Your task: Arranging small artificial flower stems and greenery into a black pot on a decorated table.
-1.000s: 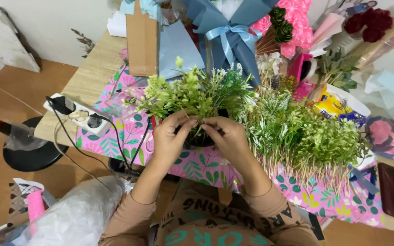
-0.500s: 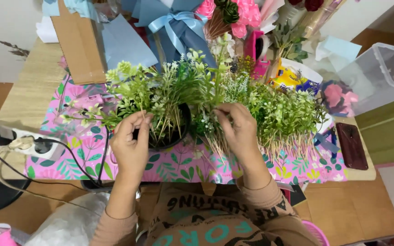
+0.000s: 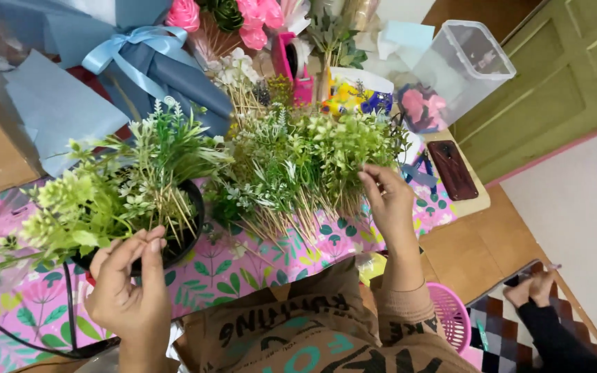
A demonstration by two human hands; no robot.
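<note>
A black round pot [image 3: 193, 207] stands on the pink leaf-patterned cloth [image 3: 222, 273], stuck full of green artificial sprigs [image 3: 112, 186]. My left hand [image 3: 129, 287] rests against the pot's near rim, fingers together on its edge. To the right lies a pile of loose green sprigs on thin sticks [image 3: 298, 166]. My right hand [image 3: 388, 200] reaches into the right end of that pile, fingertips pinched around a sprig's stem. The pot's far side is hidden by foliage.
At the back lie a blue wrapped bouquet with a ribbon [image 3: 143, 59], pink flowers [image 3: 250, 17] and a clear plastic box [image 3: 464, 65]. A dark phone [image 3: 452, 169] sits at the table's right edge. Below are a pink basket [image 3: 450, 314] and another person's hand [image 3: 533, 287]. A black cable [image 3: 70, 304] runs at left.
My right hand has left the pot and moved right to the loose sprig pile. My left hand stays at the pot's rim. The view has swung to the right.
</note>
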